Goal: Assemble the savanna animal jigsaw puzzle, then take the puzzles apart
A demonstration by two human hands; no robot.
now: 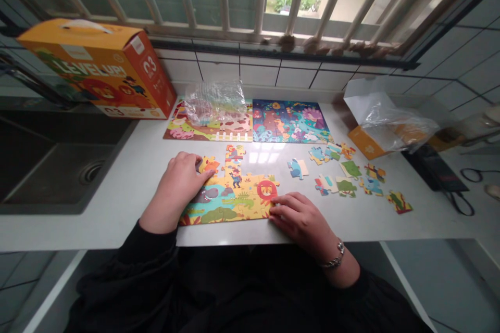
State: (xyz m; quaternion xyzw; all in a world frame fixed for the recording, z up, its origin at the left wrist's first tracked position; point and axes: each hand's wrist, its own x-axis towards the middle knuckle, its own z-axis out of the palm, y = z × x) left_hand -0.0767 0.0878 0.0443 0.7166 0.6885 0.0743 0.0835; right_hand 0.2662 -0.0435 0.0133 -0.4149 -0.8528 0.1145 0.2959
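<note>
A partly joined colourful jigsaw [234, 192] lies on the white counter [133, 182] in front of me. My left hand [177, 182] rests on its upper left edge, fingers curled over an orange piece [209, 165]. On the puzzle's right edge, beside the lion picture [267, 190], lies my right hand [299, 216], its fingertips pressing down. Neither hand lifts anything. Several loose pieces [344, 171] lie scattered to the right, and a single blue one [297, 168] sits closer.
Two finished puzzles [291, 122] lie at the back, a crumpled plastic bag [214, 101] on the left one. An orange puzzle box [97, 67] stands back left by a dark sink [58, 166]. A small box with plastic [385, 125] and black cables [449, 187] sit right.
</note>
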